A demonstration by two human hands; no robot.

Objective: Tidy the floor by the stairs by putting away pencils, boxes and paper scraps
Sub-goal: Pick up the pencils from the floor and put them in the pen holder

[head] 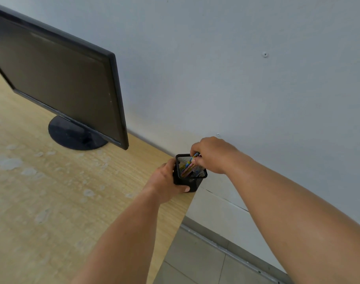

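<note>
We have the black mesh pencil cup standing at the far corner of the bench, close to the wall and right at the edge above the tiled floor. Our left hand wraps round its near side; our right hand pinches the upper ends of the coloured pencils, whose lower ends are already inside the cup.

The main risk is the edge: a hard downward push, or a loosened left grip, could tip the cup off the corner and spill everything. A pencil could also snag on the rim or on its neighbours.

The pencils lean, their long axis running from low-left in the cup up-right toward our fingers. The view seems too blurred to tell which ends are the tips.
</note>
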